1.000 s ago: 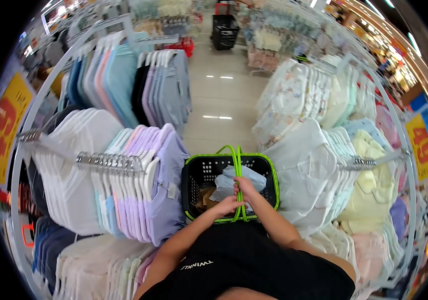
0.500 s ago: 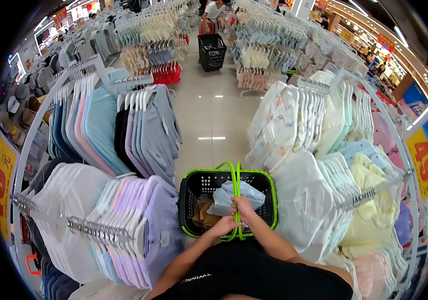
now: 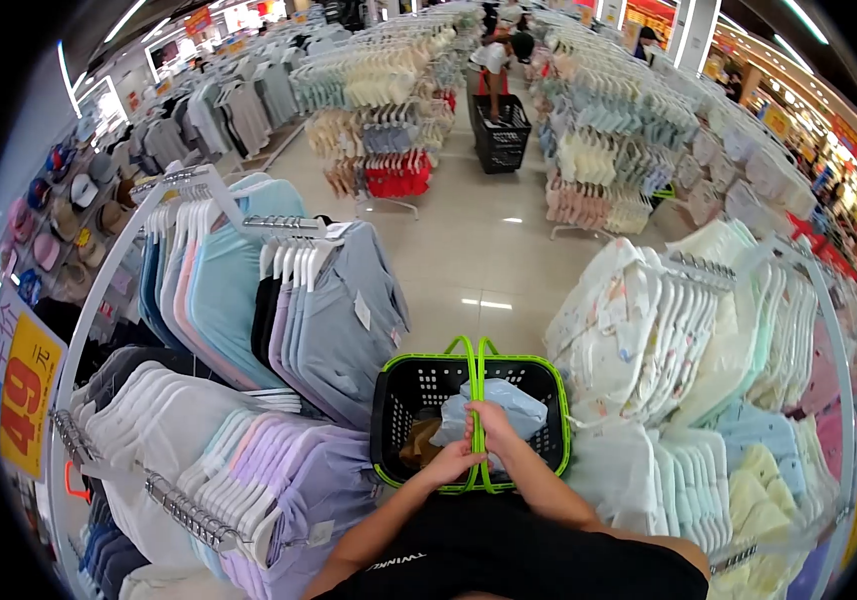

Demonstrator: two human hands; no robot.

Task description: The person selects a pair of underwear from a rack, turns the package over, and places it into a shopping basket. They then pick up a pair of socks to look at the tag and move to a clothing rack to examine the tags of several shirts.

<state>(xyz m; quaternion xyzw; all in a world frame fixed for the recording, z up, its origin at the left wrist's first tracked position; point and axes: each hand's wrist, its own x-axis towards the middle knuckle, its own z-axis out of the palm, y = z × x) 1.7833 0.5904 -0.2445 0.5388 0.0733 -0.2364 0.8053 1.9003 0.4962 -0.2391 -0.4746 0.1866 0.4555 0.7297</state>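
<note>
A black shopping basket [image 3: 385, 425] with a bright green rim hangs in front of my body. Its two green handles [image 3: 476, 365] stand upright, brought together at the middle. My left hand [image 3: 456, 460] is closed round them low down, and my right hand [image 3: 492, 422] grips them a little higher. Inside the basket lie a pale blue-white plastic bag [image 3: 517, 405] and something brown [image 3: 421, 442], partly hidden by my left hand and the bag.
Racks of hanging clothes flank me: purple tops [image 3: 324, 490] at left, white garments [image 3: 609, 470] at right. A tiled aisle [image 3: 449, 270] runs ahead. Farther along it, a person [image 3: 494, 55] bends over a black basket [image 3: 502, 135]. A yellow price sign [image 3: 24, 400] stands left.
My view has tilted up and shifted left, and the side racks have slid backward past me. The person ahead now bends with an arm down into the black basket. Both my hands keep their grip.
</note>
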